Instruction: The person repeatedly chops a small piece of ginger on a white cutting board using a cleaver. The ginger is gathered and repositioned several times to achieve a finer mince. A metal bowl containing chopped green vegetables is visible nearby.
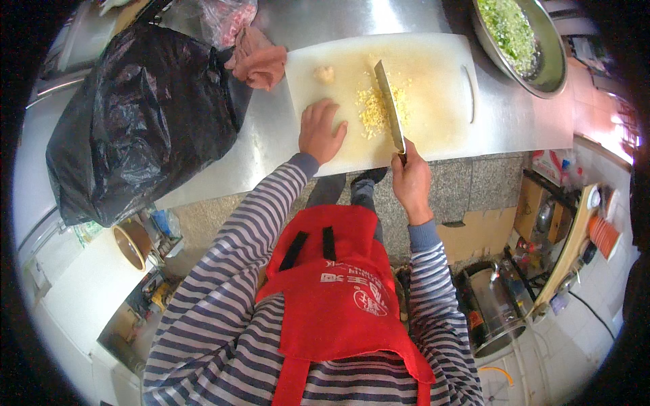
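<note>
My right hand (412, 182) grips the handle of a cleaver (388, 104), its broad blade seen nearly edge-on. The blade stands over a heap of finely chopped yellow bits (372, 112), which look like ginger, and some lie on both sides of it. My left hand (321, 131) rests on the left part of the white cutting board (442, 132), fingers apart and holding nothing. Beyond its fingertips lies a small pale knob (323, 75), perhaps a piece of ginger. Whether the cleaver's edge touches the board cannot be told.
Left of the board, a large black plastic bag (152, 122) covers much of the steel table (518, 124). A reddish-brown cloth (259, 58) touches the board's far left corner, near a clear bag of pinkish contents (236, 23). At far right stands a metal bowl (551, 76) with chopped greens (508, 35).
</note>
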Available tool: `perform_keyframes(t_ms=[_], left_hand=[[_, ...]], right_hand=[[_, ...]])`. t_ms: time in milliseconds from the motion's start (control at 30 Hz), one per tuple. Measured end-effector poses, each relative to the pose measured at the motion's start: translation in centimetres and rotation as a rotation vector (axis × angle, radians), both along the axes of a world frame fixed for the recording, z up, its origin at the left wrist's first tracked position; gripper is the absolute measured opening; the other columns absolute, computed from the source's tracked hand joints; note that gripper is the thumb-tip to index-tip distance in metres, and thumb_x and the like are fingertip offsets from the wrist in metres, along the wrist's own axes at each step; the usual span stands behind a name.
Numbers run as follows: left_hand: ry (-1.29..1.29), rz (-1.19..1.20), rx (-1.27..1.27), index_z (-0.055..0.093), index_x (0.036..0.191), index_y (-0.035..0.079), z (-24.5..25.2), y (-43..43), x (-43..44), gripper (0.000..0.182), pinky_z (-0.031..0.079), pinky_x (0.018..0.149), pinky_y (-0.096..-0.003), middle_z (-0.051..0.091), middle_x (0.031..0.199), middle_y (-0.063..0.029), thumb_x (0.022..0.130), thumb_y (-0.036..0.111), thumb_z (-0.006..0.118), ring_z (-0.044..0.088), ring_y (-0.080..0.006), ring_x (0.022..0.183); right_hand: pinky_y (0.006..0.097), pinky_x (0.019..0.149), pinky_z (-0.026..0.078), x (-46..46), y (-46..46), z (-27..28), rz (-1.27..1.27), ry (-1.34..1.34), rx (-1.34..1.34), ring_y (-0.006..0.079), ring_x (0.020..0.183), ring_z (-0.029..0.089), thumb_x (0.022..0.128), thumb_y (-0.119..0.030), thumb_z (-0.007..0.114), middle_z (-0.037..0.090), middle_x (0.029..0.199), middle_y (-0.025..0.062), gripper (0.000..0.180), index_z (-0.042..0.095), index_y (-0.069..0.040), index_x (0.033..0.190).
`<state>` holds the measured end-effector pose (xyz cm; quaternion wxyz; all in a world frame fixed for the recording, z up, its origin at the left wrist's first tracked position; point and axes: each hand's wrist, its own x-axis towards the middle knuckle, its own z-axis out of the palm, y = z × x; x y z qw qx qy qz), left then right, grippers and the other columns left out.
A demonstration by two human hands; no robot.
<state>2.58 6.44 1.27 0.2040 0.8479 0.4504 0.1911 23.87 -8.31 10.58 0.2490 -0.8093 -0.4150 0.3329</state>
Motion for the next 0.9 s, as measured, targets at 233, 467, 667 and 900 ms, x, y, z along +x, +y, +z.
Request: perform_keyframes(t_ms=[233, 467, 667, 900], left_hand=[[0.008, -0.003, 0.006, 0.065, 0.134, 0.005, -0.1, 0.0, 0.0, 0.050, 0.043, 0.115, -0.0555, 0.062, 0.143, -0.0184, 0.091, 0.025, 0.081, 0.054, -0.0430, 0.131], [-0.013, -0.005, 0.029, 0.066, 0.134, 0.005, -0.1, 0.0, 0.0, 0.050, 0.043, 0.115, -0.0559, 0.062, 0.143, -0.0188, 0.091, 0.025, 0.081, 0.055, -0.0432, 0.132], [-0.019, -0.011, 0.005, 0.065, 0.135, 0.005, -0.2, 0.1, -0.1, 0.051, 0.042, 0.117, -0.0558, 0.061, 0.144, -0.0190, 0.092, 0.025, 0.081, 0.054, -0.0434, 0.134], [-0.030, 0.012, -0.011, 0.065, 0.137, 0.005, -0.4, -0.2, 0.0, 0.052, 0.041, 0.119, -0.0571, 0.061, 0.146, -0.0195, 0.093, 0.026, 0.081, 0.053, -0.0452, 0.137]], right_hand=[[0.0552, 0.074, 0.059, 0.1, 0.3, 0.1, 0.010, -0.033, 0.007, 0.0462, 0.083, 0.075, 0.101, -0.011, 0.068, 0.076, 0.093, 0.0266, 0.053, 0.062, -0.012, 0.153], [0.0533, 0.074, 0.059, 0.7, 0.5, 0.6, 0.006, -0.042, 0.007, 0.0446, 0.084, 0.075, 0.100, -0.010, 0.068, 0.076, 0.094, 0.0252, 0.053, 0.064, -0.012, 0.152], [0.0522, 0.073, 0.058, 0.9, 0.3, 0.3, -0.049, -0.024, 0.067, 0.0435, 0.082, 0.075, 0.101, -0.011, 0.068, 0.075, 0.092, 0.0250, 0.049, 0.064, -0.011, 0.150], [0.0525, 0.074, 0.058, 0.9, 0.7, -0.1, -0.036, -0.028, 0.043, 0.0438, 0.083, 0.075, 0.102, -0.012, 0.067, 0.076, 0.093, 0.0245, 0.048, 0.064, -0.012, 0.151]])
